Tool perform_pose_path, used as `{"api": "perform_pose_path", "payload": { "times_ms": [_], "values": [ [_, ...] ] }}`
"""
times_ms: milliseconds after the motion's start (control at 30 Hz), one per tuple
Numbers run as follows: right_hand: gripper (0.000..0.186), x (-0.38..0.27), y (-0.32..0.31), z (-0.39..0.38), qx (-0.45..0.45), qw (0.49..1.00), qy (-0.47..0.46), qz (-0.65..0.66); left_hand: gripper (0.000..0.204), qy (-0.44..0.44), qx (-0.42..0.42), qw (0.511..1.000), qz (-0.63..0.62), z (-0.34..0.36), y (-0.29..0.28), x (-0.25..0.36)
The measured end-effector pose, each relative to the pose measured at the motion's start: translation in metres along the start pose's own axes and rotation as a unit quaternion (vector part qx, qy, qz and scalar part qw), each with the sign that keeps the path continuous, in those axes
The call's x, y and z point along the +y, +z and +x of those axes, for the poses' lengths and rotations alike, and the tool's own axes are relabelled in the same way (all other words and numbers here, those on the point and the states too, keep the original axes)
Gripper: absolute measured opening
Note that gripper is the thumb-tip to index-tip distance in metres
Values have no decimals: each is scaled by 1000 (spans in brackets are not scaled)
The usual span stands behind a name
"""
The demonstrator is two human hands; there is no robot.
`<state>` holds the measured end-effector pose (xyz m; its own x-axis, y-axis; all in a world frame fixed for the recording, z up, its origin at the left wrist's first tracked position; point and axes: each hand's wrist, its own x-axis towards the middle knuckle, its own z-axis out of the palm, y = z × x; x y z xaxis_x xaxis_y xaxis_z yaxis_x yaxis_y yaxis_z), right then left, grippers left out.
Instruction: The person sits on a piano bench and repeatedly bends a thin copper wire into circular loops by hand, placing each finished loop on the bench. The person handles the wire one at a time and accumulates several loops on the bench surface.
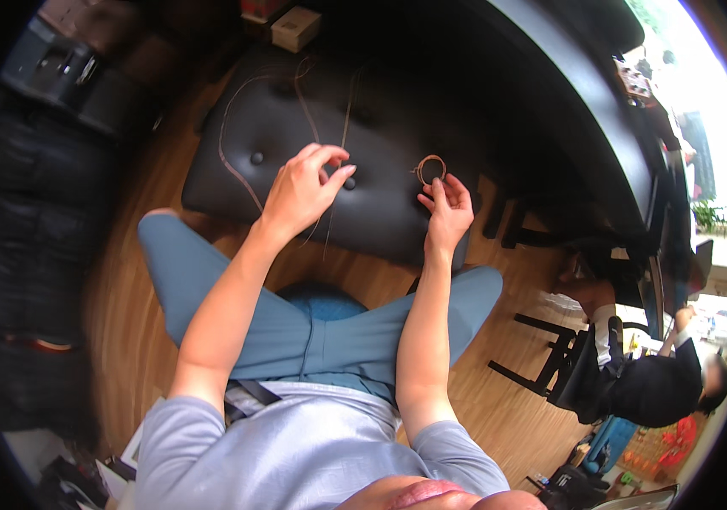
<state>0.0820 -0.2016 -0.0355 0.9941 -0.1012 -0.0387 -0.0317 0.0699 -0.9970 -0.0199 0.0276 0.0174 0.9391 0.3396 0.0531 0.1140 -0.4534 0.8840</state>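
Note:
My right hand [448,210] pinches a small ring-shaped coil of thin brown cord [433,160] between thumb and fingers, above the right part of a black padded bench [210,174]. A short end sticks out from the coil's left side. My left hand [305,189] is over the middle of the bench with fingers bent and a small gap between thumb and forefinger. Close to its fingertips runs a thin light-brown strand [348,115]; whether they touch is unclear. Another strand [303,98] passes behind this hand, and a longer one [221,140] curves over the bench's left side.
A small pale box [296,29] stands beyond the bench. Black furniture with a curved edge [584,93] rises at the right. Further right, another person [652,387] in black sits by a dark stool frame [542,353]. Wooden floor [125,314] surrounds my crossed legs.

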Motion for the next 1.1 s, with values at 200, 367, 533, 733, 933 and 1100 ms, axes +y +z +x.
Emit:
{"api": "perform_pose_path", "payload": {
  "times_ms": [200, 367, 533, 733, 933, 1100],
  "values": [
    [29, 5, -15, 17, 40, 998, -47, -8, 23, 33, 1, 999, 13, -3, 14, -9],
    [27, 8, -10, 27, 35, 998, -49, -25, 22, 39, -3, 999, 24, -6, 23, -17],
    [27, -10, -6, 50, 2, 987, -50, -152, 23, 11, -28, 998, -48, -3, 21, -6],
    [29, -25, 15, 24, -9, 931, -189, -312, 37, -85, -111, 945, -294, -2, 16, -2],
    [45, -71, 86, -1, -294, 952, 83, -15, 26, -124, -237, 910, -317, -13, 16, 10],
    [37, -90, 105, 18, -301, 953, 30, -20, 21, -83, -374, 885, -265, -25, 23, 6]
  ]
}}
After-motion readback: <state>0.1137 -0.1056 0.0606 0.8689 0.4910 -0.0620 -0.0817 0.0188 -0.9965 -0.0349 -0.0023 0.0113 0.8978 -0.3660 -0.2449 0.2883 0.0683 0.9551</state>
